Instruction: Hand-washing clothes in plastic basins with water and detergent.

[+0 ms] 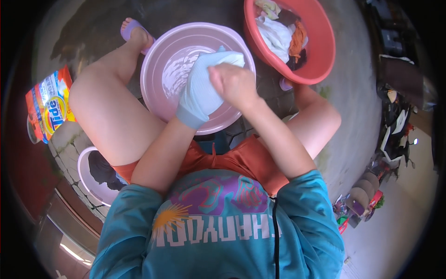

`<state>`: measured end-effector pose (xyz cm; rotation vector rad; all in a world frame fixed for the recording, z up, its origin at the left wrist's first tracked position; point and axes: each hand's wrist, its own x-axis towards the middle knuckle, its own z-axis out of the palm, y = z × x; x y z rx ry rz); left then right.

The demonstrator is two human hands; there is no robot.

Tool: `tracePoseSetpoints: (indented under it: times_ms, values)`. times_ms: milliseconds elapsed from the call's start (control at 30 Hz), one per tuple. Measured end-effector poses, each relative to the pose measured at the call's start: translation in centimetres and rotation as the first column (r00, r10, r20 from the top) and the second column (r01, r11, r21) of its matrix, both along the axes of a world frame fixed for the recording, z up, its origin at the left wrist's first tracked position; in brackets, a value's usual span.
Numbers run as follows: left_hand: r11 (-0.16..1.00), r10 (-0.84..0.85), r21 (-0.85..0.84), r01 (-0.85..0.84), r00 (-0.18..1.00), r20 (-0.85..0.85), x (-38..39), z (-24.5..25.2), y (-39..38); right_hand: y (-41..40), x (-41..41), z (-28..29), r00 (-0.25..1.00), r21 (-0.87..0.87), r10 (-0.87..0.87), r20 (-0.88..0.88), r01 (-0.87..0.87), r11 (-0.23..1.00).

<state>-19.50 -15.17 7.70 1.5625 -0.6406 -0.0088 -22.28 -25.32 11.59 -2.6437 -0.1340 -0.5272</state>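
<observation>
A light blue knit garment (200, 82) is pulled over my left hand, its ribbed band around the wrist of my left forearm (165, 151). The cloth hides the left hand and its fingers. My right hand (235, 83) is curled into a fist against the garment's right side, closed on the cloth; its fingertips are hidden. Both hands are above a pink plastic basin (153, 94) between my legs. Rippling water (177, 69) shows in the basin, left of the garment.
A red tub (322, 45) at the upper right holds white cloth (273, 35), orange cloth (297, 40) and dark cloth. A Tide detergent bag (50, 104) stands left of my knee. A smaller pink basin (83, 171) with dark clothes (104, 171) sits at lower left. The paving looks partly wet.
</observation>
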Motion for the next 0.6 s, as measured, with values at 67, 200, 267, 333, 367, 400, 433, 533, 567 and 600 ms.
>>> tracePoseSetpoints:
  times_ms: [67, 200, 267, 333, 367, 400, 433, 533, 567, 600]
  values:
    - [0.959, -0.199, 0.242, 0.145, 0.955, 0.218, 2.2, 1.6, -0.8, -4.1, 1.1, -1.8, 0.934, -0.079, -0.338, -0.114, 0.33, 0.941]
    - [0.973, -0.153, 0.199, 0.12, 0.974, 0.164, 0.7, -0.6, -0.8, -1.1, 0.2, -0.7, 0.997, -0.023, -0.073, 0.022, 0.073, 0.997]
    - [0.997, -0.055, -0.066, 0.046, 0.989, -0.14, -0.1, -1.9, 0.1, -1.0, 0.0, -0.8, 0.989, -0.029, -0.119, -0.087, 0.117, 0.993]
    - [0.966, -0.216, 0.176, 0.191, 0.966, 0.14, 2.4, 1.0, -0.9, -4.6, 1.2, -1.6, 0.855, -0.114, -0.461, -0.239, 0.446, 0.888]
    - [0.926, -0.307, 0.306, 0.223, 0.915, 0.261, 3.1, 1.7, -1.6, -4.7, 1.0, -2.1, 0.854, -0.122, -0.467, -0.23, 0.45, 0.885]
    - [0.98, -0.171, 0.136, 0.147, 0.969, 0.178, 2.3, 1.4, -1.5, -2.8, 0.6, -1.7, 0.955, -0.047, -0.283, -0.092, 0.279, 0.959]
    - [0.98, -0.16, 0.146, 0.136, 0.973, 0.169, 1.3, 0.8, -1.0, -0.7, -0.4, -0.7, 0.995, 0.007, -0.087, 0.054, 0.087, 0.996]
    - [0.982, -0.128, 0.186, 0.045, 0.877, 0.463, 2.5, 2.0, -0.7, -2.9, 0.5, -0.5, 0.955, -0.098, -0.23, -0.19, 0.214, 0.972]
    - [0.983, -0.126, 0.179, 0.045, 0.872, 0.472, 2.8, 1.7, -1.0, -4.6, 1.1, -2.2, 0.884, -0.162, -0.428, -0.189, 0.402, 0.901]
    - [0.979, -0.126, 0.2, 0.038, 0.884, 0.451, 2.8, 1.3, -1.3, -4.9, 1.2, -2.9, 0.872, -0.149, -0.478, -0.107, 0.461, 0.875]
